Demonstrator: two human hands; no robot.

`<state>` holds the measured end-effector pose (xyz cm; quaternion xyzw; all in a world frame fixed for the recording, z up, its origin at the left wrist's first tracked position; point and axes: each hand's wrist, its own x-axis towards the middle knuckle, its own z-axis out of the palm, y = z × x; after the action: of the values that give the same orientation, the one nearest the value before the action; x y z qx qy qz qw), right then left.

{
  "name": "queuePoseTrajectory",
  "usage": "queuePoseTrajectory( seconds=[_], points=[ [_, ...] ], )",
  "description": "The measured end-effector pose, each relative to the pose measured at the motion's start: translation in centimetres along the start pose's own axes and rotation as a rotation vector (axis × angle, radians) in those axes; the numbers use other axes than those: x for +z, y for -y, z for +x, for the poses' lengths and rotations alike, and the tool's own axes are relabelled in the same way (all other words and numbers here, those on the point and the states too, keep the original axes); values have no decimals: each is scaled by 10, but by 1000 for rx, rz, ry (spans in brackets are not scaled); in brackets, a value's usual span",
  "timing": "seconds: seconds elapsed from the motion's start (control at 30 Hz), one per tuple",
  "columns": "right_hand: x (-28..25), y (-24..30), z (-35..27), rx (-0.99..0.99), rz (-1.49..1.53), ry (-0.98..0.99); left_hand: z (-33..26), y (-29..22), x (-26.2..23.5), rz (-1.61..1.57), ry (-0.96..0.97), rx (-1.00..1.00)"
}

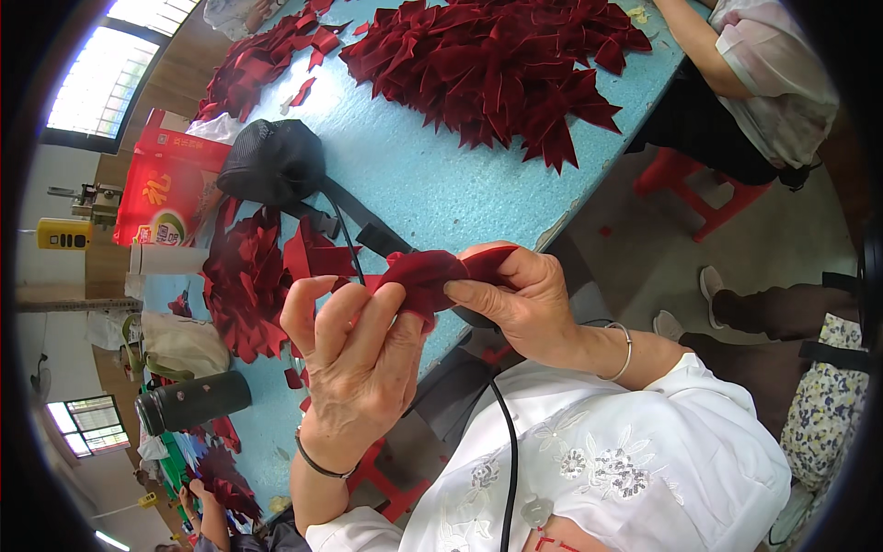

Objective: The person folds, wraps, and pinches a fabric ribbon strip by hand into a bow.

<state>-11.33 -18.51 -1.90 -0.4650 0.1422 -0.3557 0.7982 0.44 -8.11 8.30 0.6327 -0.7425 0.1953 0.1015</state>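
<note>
In front of my chest, both hands hold one dark red velvet ribbon bow just off the table's edge. My left hand is closed on its left side, the fingers bent round the cloth. At the other side my right hand pinches the bow, thumb pressed near its middle and fingers behind it. A pile of similar red bows lies on the table beyond my left hand. The parts of the bow under my fingers are hidden.
The pale blue table bears a large heap of red bows, a black mesh pouch with straps, a red bag and a dark bottle. A red stool and a co-worker's arm are at right.
</note>
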Motion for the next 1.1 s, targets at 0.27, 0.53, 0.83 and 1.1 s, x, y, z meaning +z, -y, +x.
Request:
queuePoseTrajectory(
  seconds=[0.27, 0.53, 0.83, 1.1],
  points=[
    [1, -4, -1, -19, -49, -10, -2, -9, 7, 180, -49, -26],
    [0, -6, -1, -61, -119, -35, -5, -18, 17, -47, -99, -259],
    [-4, -7, 0, -45, -100, -33, -4, -19, 30, -167, -206, -320],
    [-9, -3, 0, -1, -66, 23, -2, -19, 31, -318, -237, -367]
  ],
)
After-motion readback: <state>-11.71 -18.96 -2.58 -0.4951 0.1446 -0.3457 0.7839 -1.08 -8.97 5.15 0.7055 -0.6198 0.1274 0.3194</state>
